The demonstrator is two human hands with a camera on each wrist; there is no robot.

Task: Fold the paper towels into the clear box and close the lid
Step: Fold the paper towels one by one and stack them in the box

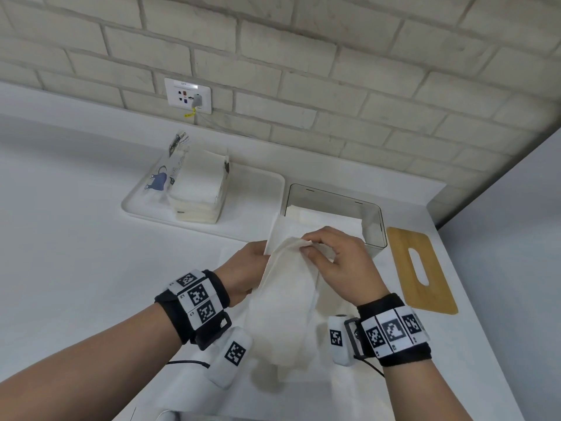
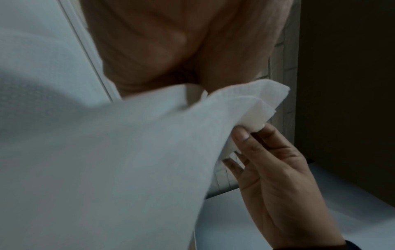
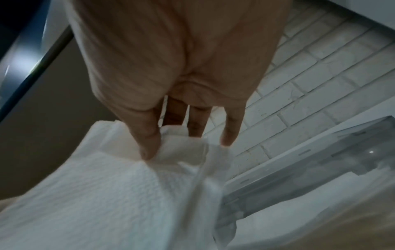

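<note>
Pinching one towel (image 1: pixel 288 287) at its top, both hands, left (image 1: pixel 243 268) and right (image 1: pixel 343 262), hold it before the box (image 1: pixel 372 220) near the desk's (image 1: pixel 76 238) back edge.

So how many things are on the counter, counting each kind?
Paper towel held up by both hands: 1
Open pack of paper towels: 1
White tray: 1
Clear box: 1
Wooden lid: 1
Total: 5

Even, bright light is filling the head view, its edges bowing with wide-angle distortion, while both wrist views are looking dim, grainy and softly blurred up close.
</note>
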